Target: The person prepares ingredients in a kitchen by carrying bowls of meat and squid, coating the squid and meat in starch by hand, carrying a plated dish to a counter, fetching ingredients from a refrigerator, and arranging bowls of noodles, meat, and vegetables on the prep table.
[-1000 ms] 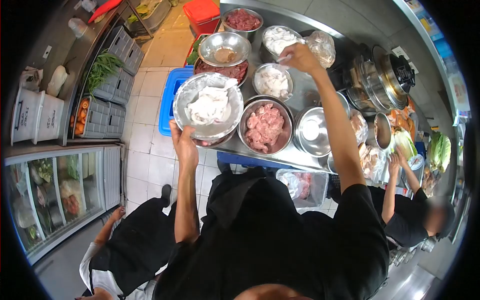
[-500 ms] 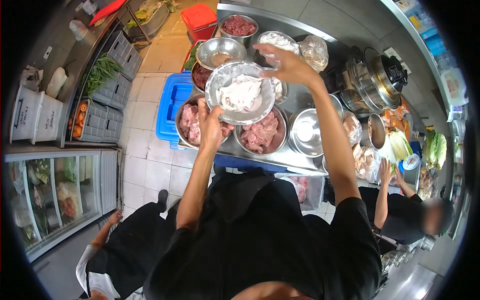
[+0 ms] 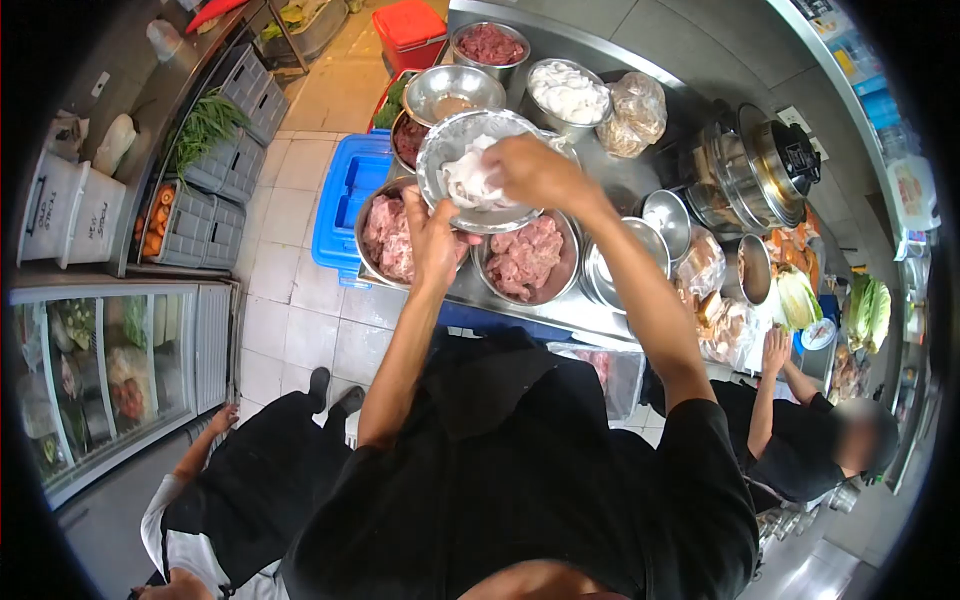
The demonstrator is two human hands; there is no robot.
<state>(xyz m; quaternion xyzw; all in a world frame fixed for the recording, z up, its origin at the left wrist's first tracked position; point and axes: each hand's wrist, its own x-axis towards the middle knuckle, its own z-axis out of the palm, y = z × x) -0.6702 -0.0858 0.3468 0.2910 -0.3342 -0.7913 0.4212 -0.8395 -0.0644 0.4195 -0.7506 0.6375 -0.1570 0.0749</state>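
My left hand [image 3: 432, 238] grips the near left rim of a metal bowl [image 3: 437, 140], thumb at the edge, and holds it tilted above the other bowls. Soft white food pieces [image 3: 465, 180] lie inside. My right hand [image 3: 537, 172] is down in that bowl, its fingers curled into the white pieces; the fingertips are partly hidden and slightly blurred. Below are two bowls of pale pink raw meat, one on the left [image 3: 388, 235] and one on the right [image 3: 522, 262]. Another bowl of white pieces [image 3: 568, 92] stands behind my right hand.
Dark red meat [image 3: 488, 45] fills a bowl at the back. Stacked metal bowls [image 3: 640, 250], a bagged item [image 3: 634, 113] and a large pot [image 3: 765, 150] stand on the right. A blue crate [image 3: 345, 205] is at left. One person [image 3: 830, 440] works at right, another [image 3: 255, 480] stands left.
My right hand has come down from above the bowl's right side into the white pieces, its spread fingers now curled. My left hand still holds the rim; the bowl sits slightly further right.
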